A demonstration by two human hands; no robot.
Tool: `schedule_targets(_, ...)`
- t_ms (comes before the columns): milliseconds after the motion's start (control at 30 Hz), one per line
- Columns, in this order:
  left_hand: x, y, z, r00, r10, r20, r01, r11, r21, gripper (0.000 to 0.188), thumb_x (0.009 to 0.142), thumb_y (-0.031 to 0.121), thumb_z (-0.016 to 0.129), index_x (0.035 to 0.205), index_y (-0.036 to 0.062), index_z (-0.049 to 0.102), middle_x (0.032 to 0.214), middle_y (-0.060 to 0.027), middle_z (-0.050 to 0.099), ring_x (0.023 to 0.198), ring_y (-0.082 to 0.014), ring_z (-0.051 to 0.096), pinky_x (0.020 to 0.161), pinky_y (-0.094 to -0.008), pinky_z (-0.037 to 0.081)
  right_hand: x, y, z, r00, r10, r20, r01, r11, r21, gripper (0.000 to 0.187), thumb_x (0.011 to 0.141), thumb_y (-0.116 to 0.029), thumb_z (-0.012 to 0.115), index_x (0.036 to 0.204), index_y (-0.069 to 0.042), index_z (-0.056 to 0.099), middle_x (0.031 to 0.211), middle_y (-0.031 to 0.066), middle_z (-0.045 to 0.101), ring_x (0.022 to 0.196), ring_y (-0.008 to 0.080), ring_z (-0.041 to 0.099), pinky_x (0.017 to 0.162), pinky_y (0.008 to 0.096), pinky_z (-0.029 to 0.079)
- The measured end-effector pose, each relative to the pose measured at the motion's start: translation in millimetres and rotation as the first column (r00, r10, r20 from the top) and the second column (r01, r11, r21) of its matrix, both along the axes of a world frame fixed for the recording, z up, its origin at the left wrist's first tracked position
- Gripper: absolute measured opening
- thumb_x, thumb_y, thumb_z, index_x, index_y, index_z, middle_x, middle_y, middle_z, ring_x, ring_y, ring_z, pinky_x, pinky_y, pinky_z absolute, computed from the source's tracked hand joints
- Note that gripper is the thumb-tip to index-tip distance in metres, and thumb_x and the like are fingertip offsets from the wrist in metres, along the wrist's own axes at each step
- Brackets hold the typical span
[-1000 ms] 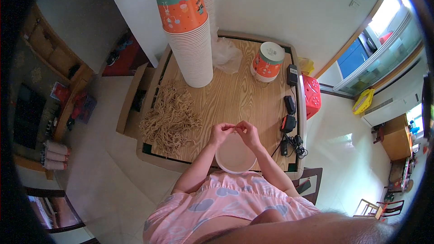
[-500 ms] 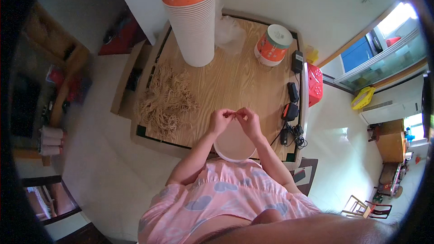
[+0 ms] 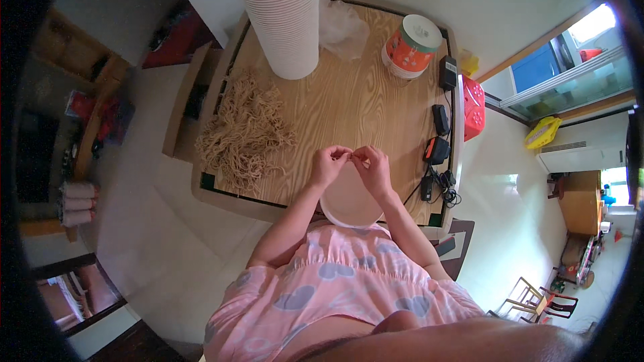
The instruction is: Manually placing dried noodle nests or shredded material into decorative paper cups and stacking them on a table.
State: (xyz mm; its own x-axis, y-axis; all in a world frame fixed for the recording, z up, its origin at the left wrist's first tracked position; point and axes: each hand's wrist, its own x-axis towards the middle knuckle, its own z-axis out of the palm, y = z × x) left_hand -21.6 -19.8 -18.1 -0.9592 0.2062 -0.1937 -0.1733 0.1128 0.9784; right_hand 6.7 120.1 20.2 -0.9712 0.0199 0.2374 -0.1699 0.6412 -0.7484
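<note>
Black adapter (image 3: 447,72) sits near red plastic stool (image 3: 473,108)
Remotely, I see a yellow bag (image 3: 543,133) beside a white appliance (image 3: 594,147).

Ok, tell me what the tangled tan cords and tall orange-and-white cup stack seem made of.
Tan cords: matt fibre, perhaps cotton, by their limp, wavy strands. Cup stack: probably smooth paper, by its patterned orange wall and nested white rims.

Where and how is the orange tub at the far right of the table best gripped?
Probably low around the wall of the orange tub, near its wide rim, coming from the near left: it stands base up and narrows upward, so a high grip might slip off, and a black adapter crowds its right side.
</note>
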Motion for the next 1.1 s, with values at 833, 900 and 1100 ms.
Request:
schedule_targets(833, 4, 1, 14, 0.998, 0.0, -0.059, -0.003, 0.998, -0.06, 0.011, 0.079, 0.007, 0.064, 0.087, 0.0006, 0.066, 0.078, -0.0055, 0.066, 0.07, -0.0095, 0.061, 0.064, -0.0228, 0.048, 1, 2, 1, 0.997, -0.05, 0.054, 0.049, 0.999, 0.013, 0.006, 0.073, -0.012, 0.065, 0.074, -0.008, 0.06, 0.073, 0.005, 0.059, 0.073, 0.0233, 0.057, 0.07, 0.0362, 0.041)
schedule_targets(900, 5, 0, 18, 0.997, -0.01, -0.077, 0.003, 0.996, -0.094, 0.011, 0.079, 0.008, 0.064, 0.087, 0.0006, 0.066, 0.077, -0.0053, 0.066, 0.069, -0.0094, 0.06, 0.063, -0.0227, 0.048, 1, 2, 1, 0.997, -0.052, 0.053, 0.051, 0.999, 0.014, 0.006, 0.073, -0.012, 0.064, 0.074, -0.008, 0.059, 0.073, 0.005, 0.059, 0.073, 0.0232, 0.057, 0.07, 0.0361, 0.041)
schedule_targets(1100, 4, 1, 4, 0.999, 0.006, 0.038, -0.007, 0.999, 0.034, 0.011, 0.081, 0.009, 0.061, 0.087, 0.0005, 0.065, 0.076, -0.0039, 0.065, 0.069, -0.0091, 0.059, 0.062, -0.023, 0.048, 3, -1, 5, 0.995, -0.07, 0.078, 0.072, 0.997, -0.026, 0.006, 0.074, -0.011, 0.063, 0.074, -0.007, 0.059, 0.073, 0.0059, 0.06, 0.072, 0.0238, 0.057, 0.07, 0.0362, 0.041)
